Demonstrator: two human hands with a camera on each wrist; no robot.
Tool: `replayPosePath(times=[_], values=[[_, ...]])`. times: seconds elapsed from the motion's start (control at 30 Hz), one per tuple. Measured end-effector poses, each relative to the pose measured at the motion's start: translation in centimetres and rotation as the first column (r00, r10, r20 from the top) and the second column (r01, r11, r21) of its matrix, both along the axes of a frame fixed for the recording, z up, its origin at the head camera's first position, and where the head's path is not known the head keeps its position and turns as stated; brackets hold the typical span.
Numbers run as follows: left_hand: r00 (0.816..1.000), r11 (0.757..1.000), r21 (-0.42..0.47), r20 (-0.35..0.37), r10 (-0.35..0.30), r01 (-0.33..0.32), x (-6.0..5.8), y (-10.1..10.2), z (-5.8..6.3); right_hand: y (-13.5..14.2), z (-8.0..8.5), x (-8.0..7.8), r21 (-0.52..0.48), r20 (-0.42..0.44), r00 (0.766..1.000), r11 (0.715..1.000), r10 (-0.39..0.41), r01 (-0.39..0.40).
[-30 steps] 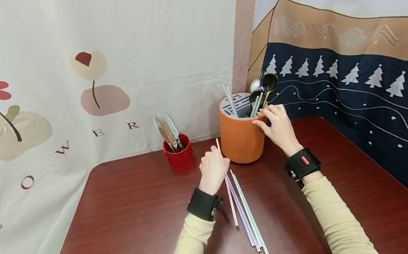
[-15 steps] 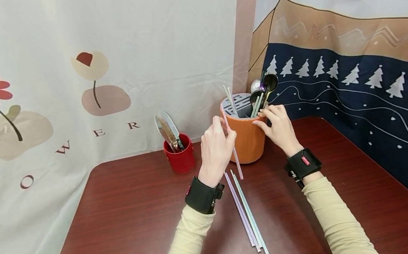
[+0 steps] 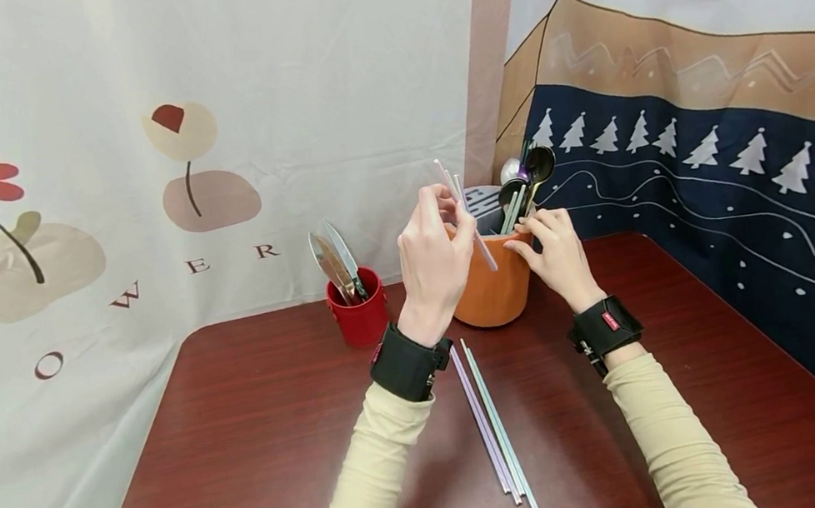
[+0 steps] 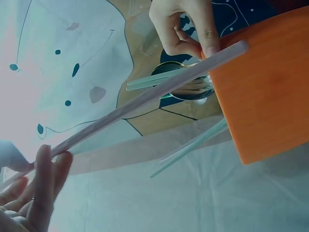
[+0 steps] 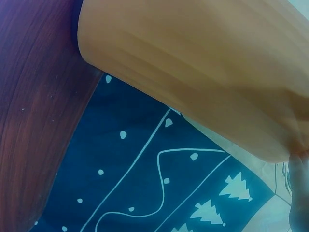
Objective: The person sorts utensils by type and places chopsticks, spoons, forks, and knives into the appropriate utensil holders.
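My left hand pinches a pale pink chopstick between thumb and fingers. The chopstick is tilted, its lower end in front of the rim of an orange utensil holder with a grey slotted top. In the left wrist view the chopstick reaches across to the holder. My right hand grips the holder's right rim, thumb on the outside. Spoons and mint chopsticks stand in the holder. Several lilac and mint chopsticks lie on the table.
A red cup with several knives stands left of the holder. The dark red wooden table meets a white printed curtain behind and a navy tree-patterned cloth on the right.
My left hand has picked the pink chopstick off the table and raised it toward the holder's top, turning it to a slant. The right hand stays on the rim.
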State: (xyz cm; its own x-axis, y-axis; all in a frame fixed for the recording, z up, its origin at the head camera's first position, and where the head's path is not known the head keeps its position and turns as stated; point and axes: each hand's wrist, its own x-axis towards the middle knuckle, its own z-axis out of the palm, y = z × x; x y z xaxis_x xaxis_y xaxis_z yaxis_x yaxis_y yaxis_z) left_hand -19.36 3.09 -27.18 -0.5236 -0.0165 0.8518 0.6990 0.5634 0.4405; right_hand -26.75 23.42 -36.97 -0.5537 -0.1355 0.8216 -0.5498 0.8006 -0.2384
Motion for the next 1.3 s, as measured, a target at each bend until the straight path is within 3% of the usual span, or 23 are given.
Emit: replayPosePath(times=[0.27, 0.53, 0.73, 0.97, 1.3], values=[[0.986, 0.998, 0.061, -0.162, 0.026, -0.017, -0.9, 0.6, 0.2, 0.0, 0.1, 0.1, -0.002, 0.016, 1.000, 1.000, -0.007, 0.007], [0.983, 0.999, 0.000, -0.181, 0.041, -0.042, -2.4, 1.1, -0.1, 0.0, 0.2, 0.2, -0.005, -0.001, 1.000, 1.000, 0.004, -0.004], [0.987, 0.992, -0.102, -0.149, 0.053, -0.069, -3.6, 1.6, -0.4, 0.0, 0.1, 0.2, -0.001, -0.007, 1.000, 1.000, 0.003, -0.003], [0.996, 0.979, -0.192, -0.054, 0.066, -0.075, -4.7, 2.2, -1.5, 0.0, 0.1, 0.1, 0.006, 0.001, 1.000, 1.000, -0.003, 0.003], [0.987, 0.942, -0.312, 0.054, 0.151, -0.127, -5.5, 2.8, -3.4, 0.0, 0.1, 0.0, 0.010, 0.000, 1.000, 1.000, 0.000, 0.000]])
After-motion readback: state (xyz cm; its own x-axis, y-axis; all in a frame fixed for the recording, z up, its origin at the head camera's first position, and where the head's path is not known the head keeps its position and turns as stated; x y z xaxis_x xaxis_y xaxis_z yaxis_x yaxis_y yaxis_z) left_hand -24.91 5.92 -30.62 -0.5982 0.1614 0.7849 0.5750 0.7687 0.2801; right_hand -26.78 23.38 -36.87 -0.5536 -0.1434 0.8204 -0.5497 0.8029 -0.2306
